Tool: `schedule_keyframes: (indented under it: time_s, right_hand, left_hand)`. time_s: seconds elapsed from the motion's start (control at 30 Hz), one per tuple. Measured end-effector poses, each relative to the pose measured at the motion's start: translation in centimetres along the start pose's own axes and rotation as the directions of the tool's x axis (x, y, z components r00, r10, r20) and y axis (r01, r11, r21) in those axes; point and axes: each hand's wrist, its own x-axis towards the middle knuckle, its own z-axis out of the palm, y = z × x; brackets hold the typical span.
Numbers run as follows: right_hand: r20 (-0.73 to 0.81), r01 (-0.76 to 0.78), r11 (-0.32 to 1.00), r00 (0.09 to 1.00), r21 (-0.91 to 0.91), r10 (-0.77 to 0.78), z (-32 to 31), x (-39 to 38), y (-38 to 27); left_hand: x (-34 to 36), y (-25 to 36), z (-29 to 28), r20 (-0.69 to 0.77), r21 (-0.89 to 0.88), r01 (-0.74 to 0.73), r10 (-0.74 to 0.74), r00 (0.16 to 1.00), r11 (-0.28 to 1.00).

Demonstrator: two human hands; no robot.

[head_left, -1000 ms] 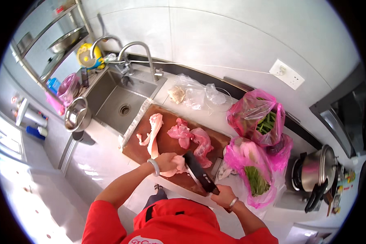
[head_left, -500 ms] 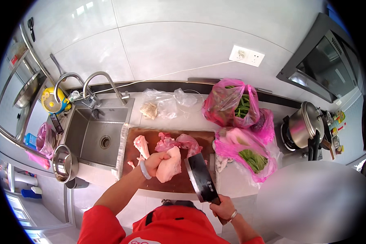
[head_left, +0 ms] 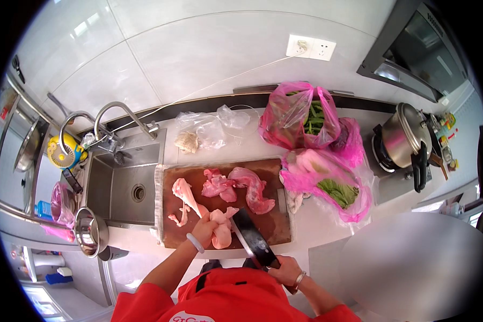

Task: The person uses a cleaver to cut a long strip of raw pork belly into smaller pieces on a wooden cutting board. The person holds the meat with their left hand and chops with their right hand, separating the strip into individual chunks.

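A piece of pale, skin-covered raw meat (head_left: 221,229) lies at the front of the brown cutting board (head_left: 276,231), gripped by my left hand (head_left: 203,231). My right hand (head_left: 286,270) is closed round the handle of a cleaver (head_left: 255,236). Its dark, wide blade is tilted, with the far end beside the right side of the held piece; whether it touches cannot be told. Behind them on the board are a bone with pale meat (head_left: 185,196), a pink chunk of meat (head_left: 218,185) and a long curved strip of meat (head_left: 253,189).
Left of the board is a steel sink (head_left: 118,193) with a faucet (head_left: 126,110) and a metal bowl (head_left: 91,231) at its front corner. Pink bags of vegetables (head_left: 300,118) stand to the right, then a pressure cooker (head_left: 405,131). Clear plastic bags (head_left: 209,129) lie behind the board.
My left hand has lowered the held piece of meat onto the board's front. The cleaver has shifted slightly left, nearer to it. The strip of meat behind now shows fully.
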Motion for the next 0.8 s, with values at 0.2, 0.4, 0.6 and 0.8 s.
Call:
schedule_keyframes:
  time_s: [0.2,0.4,0.6,0.8]
  right_hand:
    - [-0.119,-0.1,0.995,0.988,-0.017,0.097,2.1,-3.2,-1.9]
    - [-0.143,-0.144,0.99,0.979,0.009,0.144,5.0,-2.7,-1.9]
    - [-0.167,-0.181,0.983,0.969,0.037,0.184,5.6,-4.0,-0.7]
    - [-0.147,-0.142,0.99,0.979,0.013,0.142,5.6,-3.3,-0.5]
  left_hand:
    - [-1.6,-1.1,-0.6,-0.006,0.125,-0.018,0.019,1.0,0.992]
    - [-1.7,-2.8,-2.0,0.093,0.227,-0.111,0.092,0.991,0.968]
    - [-3.5,-0.8,-0.5,0.136,0.852,-0.248,0.262,0.955,0.462]
    - [-4.6,-1.3,2.7,0.085,0.952,-0.209,0.462,0.883,0.225]
